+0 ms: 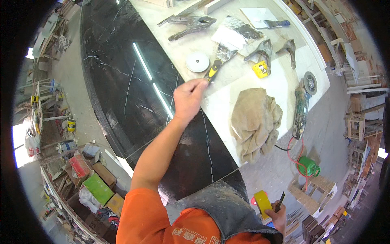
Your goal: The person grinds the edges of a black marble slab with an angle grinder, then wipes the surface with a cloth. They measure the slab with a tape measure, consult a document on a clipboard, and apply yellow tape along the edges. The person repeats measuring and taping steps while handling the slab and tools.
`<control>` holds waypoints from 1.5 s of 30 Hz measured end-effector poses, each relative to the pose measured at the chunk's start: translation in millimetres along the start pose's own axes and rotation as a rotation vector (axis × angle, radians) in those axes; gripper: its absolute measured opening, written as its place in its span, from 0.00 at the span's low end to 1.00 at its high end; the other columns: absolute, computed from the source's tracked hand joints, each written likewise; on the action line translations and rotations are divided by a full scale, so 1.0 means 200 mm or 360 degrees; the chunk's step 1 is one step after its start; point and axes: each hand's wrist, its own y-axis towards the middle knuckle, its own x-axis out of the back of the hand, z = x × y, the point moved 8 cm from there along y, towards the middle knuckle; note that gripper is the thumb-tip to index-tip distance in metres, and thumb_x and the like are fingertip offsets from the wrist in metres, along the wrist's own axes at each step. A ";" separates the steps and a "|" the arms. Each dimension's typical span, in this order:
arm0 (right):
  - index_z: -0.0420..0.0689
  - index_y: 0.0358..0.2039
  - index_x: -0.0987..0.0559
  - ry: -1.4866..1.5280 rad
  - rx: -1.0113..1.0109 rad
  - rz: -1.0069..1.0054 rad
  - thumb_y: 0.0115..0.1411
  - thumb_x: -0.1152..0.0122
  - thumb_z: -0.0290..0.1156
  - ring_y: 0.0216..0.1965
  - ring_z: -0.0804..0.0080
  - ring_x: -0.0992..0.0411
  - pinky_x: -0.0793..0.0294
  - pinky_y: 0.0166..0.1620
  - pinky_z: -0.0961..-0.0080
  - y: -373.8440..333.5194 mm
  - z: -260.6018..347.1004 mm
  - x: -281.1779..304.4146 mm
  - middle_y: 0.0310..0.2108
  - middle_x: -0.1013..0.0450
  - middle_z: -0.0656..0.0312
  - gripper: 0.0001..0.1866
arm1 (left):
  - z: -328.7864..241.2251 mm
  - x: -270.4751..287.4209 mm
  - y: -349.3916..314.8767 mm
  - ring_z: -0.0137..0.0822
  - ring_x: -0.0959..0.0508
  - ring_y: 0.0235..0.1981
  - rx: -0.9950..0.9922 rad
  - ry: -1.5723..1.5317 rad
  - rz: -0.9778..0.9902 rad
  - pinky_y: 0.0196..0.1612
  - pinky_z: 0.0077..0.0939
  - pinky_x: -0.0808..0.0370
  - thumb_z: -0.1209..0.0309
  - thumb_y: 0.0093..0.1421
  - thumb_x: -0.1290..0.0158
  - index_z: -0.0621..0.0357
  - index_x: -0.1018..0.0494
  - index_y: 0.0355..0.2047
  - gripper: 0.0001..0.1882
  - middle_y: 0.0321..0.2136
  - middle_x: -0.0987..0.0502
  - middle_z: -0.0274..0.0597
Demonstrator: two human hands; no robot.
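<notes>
Fingers of the left hand are bunched together and pinch the near end of a yellow-and-black scraper, right where the pale stone slab meets the glossy black slab. From those fingertips the scraper runs up and to the right, handle first and its metal blade at the far end, so its long axis points away from the person across the pale slab. The left arm is stretched far out over the black slab to reach it. Down at the lower edge, close to the body, the right hand is closed around a yellow roll of tape and a thin dark tool that I cannot identify; it is well apart from the scraper, leaving the left hand much the nearer. Near the scraper lie a round white disc and a small yellow tape measure. A crumpled tan cloth and an angle grinder lie further right.
</notes>
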 end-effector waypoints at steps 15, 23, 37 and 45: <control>0.45 0.30 0.34 0.0507 0.0483 0.0606 0.52 0.27 0.16 0.36 0.71 0.26 0.26 0.39 0.73 0.14 0.82 -0.73 0.41 0.23 0.50 0.21 | 0.05 0.38 1.18 0.21 0.31 0.24 -0.0335 0.0064 -0.0263 0.27 0.19 0.35 0.62 0.63 0.35 0.66 0.16 0.43 0.18 0.23 0.26 0.27; 0.45 0.27 0.33 0.0274 0.0216 0.0644 0.54 0.25 0.23 0.32 0.76 0.28 0.29 0.32 0.77 0.15 0.50 -0.58 0.37 0.24 0.55 0.20 | -0.03 0.56 0.76 0.31 0.19 0.37 -0.0209 0.0705 -0.0014 0.44 0.25 0.24 0.61 0.64 0.39 0.64 0.15 0.43 0.17 0.36 0.14 0.41; 0.47 0.24 0.34 -0.0050 0.0355 0.0542 0.54 0.23 0.32 0.29 0.83 0.36 0.34 0.33 0.78 0.23 0.40 -0.59 0.26 0.31 0.69 0.22 | 0.00 0.61 0.59 0.58 0.26 0.52 -0.0283 0.1968 -0.0592 0.55 0.51 0.29 0.43 0.57 0.36 0.54 0.38 0.70 0.48 0.53 0.25 0.55; 0.47 0.24 0.32 -0.0009 0.0265 0.0562 0.53 0.21 0.32 0.30 0.82 0.35 0.34 0.34 0.77 0.22 0.32 -0.58 0.28 0.28 0.67 0.21 | -0.11 0.26 0.83 0.45 0.26 0.54 -0.1147 0.2261 -0.0337 0.57 0.45 0.32 0.51 0.68 0.47 0.51 0.27 0.61 0.27 0.53 0.23 0.42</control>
